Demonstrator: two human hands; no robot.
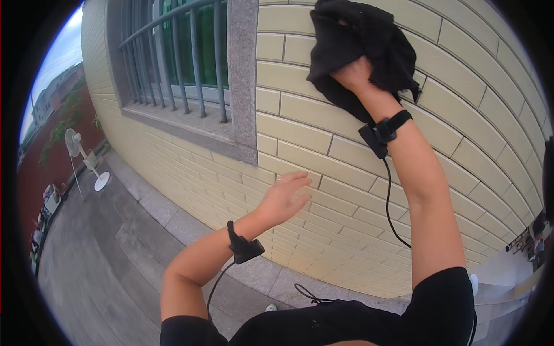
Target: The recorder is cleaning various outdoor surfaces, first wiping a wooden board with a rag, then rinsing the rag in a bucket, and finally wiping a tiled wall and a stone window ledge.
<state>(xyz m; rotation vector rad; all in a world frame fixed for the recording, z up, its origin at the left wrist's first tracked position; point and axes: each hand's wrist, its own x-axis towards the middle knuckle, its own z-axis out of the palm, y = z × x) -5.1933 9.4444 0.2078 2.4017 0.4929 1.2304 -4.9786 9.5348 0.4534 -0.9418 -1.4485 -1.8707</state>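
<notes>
High on the wall, my right hand (355,74) presses a black cloth (389,47) against the cream brick-pattern tiles (298,104). The cloth is bunched and has a frayed lower edge; it covers most of my fingers. Lower down, my left hand (289,194) is raised in front of the same wall with its fingers apart and nothing in it. I cannot tell whether its fingertips touch the tiles. Each wrist wears a black strapped device, the right one (378,136) and the left one (246,248), with a thin cable running from it.
A window with grey metal bars (197,65) and a stone frame (244,82) is set in the wall on the left. A white standing fan (101,181) is on the paved ground (108,259). Several items (52,199) line the red wall (39,151) at far left.
</notes>
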